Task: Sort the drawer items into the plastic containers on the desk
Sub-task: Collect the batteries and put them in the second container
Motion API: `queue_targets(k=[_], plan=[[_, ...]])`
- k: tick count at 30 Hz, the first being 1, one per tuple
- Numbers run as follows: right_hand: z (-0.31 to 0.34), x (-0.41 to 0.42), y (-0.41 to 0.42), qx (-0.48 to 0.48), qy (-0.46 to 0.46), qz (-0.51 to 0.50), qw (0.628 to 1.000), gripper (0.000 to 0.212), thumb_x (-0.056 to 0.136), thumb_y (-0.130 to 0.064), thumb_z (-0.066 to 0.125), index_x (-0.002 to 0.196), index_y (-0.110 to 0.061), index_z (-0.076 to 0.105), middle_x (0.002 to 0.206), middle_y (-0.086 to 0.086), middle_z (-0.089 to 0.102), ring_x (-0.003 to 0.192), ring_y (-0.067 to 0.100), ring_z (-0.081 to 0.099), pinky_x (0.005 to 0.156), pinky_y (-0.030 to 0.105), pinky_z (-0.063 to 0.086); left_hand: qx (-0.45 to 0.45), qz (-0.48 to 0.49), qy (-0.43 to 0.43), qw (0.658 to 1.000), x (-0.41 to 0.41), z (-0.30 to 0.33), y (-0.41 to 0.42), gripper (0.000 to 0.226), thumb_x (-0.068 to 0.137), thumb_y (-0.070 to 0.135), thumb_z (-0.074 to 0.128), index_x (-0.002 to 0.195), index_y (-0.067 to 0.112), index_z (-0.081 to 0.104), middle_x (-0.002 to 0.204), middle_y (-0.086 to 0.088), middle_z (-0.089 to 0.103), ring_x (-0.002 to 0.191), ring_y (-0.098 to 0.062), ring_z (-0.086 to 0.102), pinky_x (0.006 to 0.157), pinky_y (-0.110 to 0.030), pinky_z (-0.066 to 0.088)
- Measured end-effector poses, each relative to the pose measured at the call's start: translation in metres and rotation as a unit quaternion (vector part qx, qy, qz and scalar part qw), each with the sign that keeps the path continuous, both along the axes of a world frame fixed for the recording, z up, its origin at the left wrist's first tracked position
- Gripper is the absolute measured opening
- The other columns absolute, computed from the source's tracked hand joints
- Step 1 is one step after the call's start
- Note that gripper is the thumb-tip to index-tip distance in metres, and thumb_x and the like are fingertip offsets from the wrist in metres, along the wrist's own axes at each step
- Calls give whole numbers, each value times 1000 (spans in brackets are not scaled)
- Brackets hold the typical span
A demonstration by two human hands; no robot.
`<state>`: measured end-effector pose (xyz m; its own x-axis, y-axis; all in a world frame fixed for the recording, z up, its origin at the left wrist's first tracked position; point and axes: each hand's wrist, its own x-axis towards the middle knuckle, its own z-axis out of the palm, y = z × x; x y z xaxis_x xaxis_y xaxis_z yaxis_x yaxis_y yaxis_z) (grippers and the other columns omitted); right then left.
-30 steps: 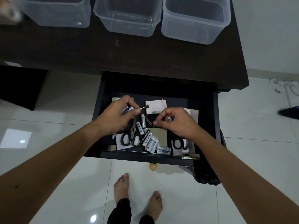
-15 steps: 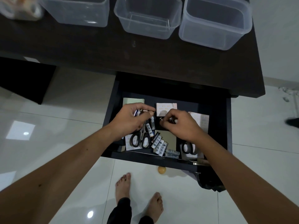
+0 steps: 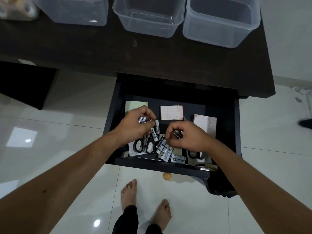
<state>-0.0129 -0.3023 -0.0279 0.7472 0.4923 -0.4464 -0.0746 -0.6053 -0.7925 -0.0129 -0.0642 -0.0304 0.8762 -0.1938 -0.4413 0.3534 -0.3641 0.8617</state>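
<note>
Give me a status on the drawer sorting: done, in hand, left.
Done: nothing visible yet; the middle clear plastic container on the dark desk looks empty. In hand: the left hand holds several small batteries; the right hand holds a dark battery. Left: loose white batteries, black-handled scissors and paper pads in the open drawer.

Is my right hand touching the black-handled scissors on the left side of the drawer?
Apart. The head view shows the right hand holding a dark battery, with loose batteries between it and the scissors.
</note>
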Motion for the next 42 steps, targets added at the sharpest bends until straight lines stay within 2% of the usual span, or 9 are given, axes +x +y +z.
queue_targets(k=[5, 8, 20, 24, 28, 31, 35, 39, 42], plan=[[-5, -1, 6, -57, -67, 101, 991, 22, 85, -31, 86, 105, -38, 80, 90, -10, 74, 81, 8, 67, 79, 29, 54, 9, -9, -3, 1000, -1, 1, -1, 14, 92, 10, 79, 88, 19, 68, 69, 12, 66, 61, -4, 63, 59, -18, 47], [-6, 0, 4, -58, -78, 97, 991, 22, 81, -36, 89, 101, -38, 80, 93, -7, 73, 85, 7, 65, 80, 31, 54, 40, -47, -40, 997, -2, -1, 2, 18, 85, 18, 87, 87, 24, 70, 74, 6, 63, 69, -3, 60, 79, -25, 50], [-7, -1, -3, -88, -72, 82, 990, 20, 84, -39, 86, 98, -28, 76, 94, -11, 71, 87, 5, 65, 82, 33, 54, 145, -132, -27, 980, -4, -3, 4, 34, 77, 28, 94, 106, 38, 78, 74, 7, 58, 74, -10, 62, 79, -26, 53], [-1, -3, -15, -34, -9, -5, 999, 14, 89, -35, 82, 96, -28, 73, 90, -10, 73, 85, 0, 67, 80, 24, 50, 167, -159, -44, 972, -2, -5, 5, 36, 78, 32, 93, 109, 41, 76, 75, 7, 59, 73, -10, 61, 74, -27, 52], [4, -4, -20, 95, 86, -96, 987, 13, 91, -19, 80, 100, -14, 72, 90, 16, 75, 72, 19, 65, 63, 26, 53, 181, -177, -51, 966, -1, -8, 6, 39, 78, 38, 92, 113, 42, 75, 76, 7, 60, 74, -9, 61, 71, -25, 47], [6, -1, -19, 164, 123, -136, 969, 20, 90, -13, 77, 110, -9, 73, 74, 2, 68, 63, 12, 56, 57, 22, 46, 186, -169, -57, 966, -1, -10, 5, 29, 77, 40, 92, 102, 37, 77, 74, 12, 58, 71, -8, 58, 69, -24, 44], [9, 0, -17, 221, 152, -187, 945, 33, 85, -25, 75, 112, -6, 75, 80, 7, 67, 60, 12, 52, 54, 20, 41, 194, -162, -79, 964, 0, -13, 4, 18, 82, 45, 87, 86, 33, 74, 69, 13, 61, 68, -7, 59, 66, -25, 44], [9, 0, -16, 231, 161, -217, 935, 37, 89, -42, 68, 96, -6, 76, 71, 5, 59, 54, 13, 48, 47, 20, 34, 223, -204, -89, 949, -1, -12, 5, 32, 83, 50, 85, 111, 38, 75, 86, 12, 68, 84, -11, 65, 75, -29, 54], [12, 1, -15, 244, 166, -229, 927, 44, 85, -53, 66, 84, -10, 72, 73, 8, 67, 51, 13, 51, 45, 20, 34, 247, -235, -101, 935, -1, -10, 5, 33, 83, 52, 84, 112, 39, 75, 91, 7, 72, 88, -13, 68, 77, -30, 57]])
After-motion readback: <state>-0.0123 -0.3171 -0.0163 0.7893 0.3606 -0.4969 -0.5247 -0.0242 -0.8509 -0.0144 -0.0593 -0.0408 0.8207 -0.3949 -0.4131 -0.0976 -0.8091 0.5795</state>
